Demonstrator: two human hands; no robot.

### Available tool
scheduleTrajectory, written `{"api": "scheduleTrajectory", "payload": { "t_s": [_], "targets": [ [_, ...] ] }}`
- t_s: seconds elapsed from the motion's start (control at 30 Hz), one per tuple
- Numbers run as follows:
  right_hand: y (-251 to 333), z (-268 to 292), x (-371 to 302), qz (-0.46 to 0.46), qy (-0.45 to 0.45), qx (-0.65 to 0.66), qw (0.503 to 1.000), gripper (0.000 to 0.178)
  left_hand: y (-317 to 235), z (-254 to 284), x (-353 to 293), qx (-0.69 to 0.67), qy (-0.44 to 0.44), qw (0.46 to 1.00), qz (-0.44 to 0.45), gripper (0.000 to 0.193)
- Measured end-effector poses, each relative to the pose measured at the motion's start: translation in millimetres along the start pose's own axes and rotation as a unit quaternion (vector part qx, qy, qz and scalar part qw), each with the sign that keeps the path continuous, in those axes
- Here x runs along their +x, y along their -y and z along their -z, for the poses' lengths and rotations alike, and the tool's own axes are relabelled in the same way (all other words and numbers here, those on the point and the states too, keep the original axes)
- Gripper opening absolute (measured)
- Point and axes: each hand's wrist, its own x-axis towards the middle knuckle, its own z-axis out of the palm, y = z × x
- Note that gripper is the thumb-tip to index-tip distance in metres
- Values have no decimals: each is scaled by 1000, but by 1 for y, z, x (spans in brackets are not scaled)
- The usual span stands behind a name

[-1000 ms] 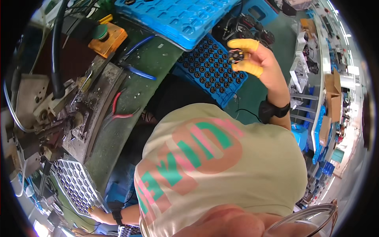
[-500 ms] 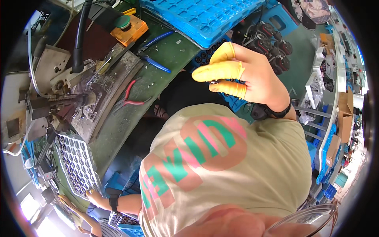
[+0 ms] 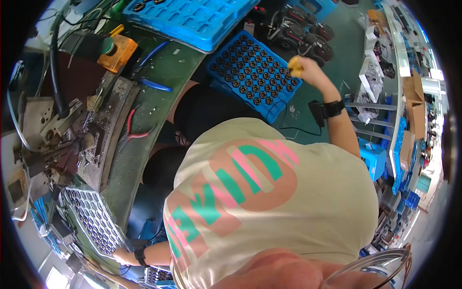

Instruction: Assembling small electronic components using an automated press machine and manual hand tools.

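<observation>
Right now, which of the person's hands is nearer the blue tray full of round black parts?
Right: the right hand appears at the right edge of the blue tray; the left hand is well away, at the pale tray, lower left.

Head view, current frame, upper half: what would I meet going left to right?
Orange box with green button, blue-handled pliers, blue tray filled with round parts, right hand, open cardboard box.

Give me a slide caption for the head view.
Right hand in yellow finger covers by a blue parts tray; left hand at a white tray.
</observation>
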Motion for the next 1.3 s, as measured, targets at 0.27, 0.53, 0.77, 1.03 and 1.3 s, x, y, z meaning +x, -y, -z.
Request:
{"api": "scheduleTrajectory", "payload": {
  "t_s": [0.27, 0.53, 0.77, 1.03, 1.3],
  "targets": [
    [-171, -97, -40, -208, -131, -59, 967, 25, -2, -3, 0, 5, -24, 1000, -6, 38],
    [-193, -122, -22, -146, -187, -126, 963, 25, 3, -14, 10, 5, -50, 999, 1, 37],
    [-160, -116, -2, -67, -129, -218, 965, 23, 55, -39, 34, -8, -98, 993, 67, 36],
    [124, -91, 38, 53, 237, 56, 968, 14, 23, -31, 30, -56, -68, 985, 149, 35],
    [347, -162, 65, 374, 213, 241, 870, 20, 14, -5, 9, -83, -47, 969, 229, 42]
  ]
}}
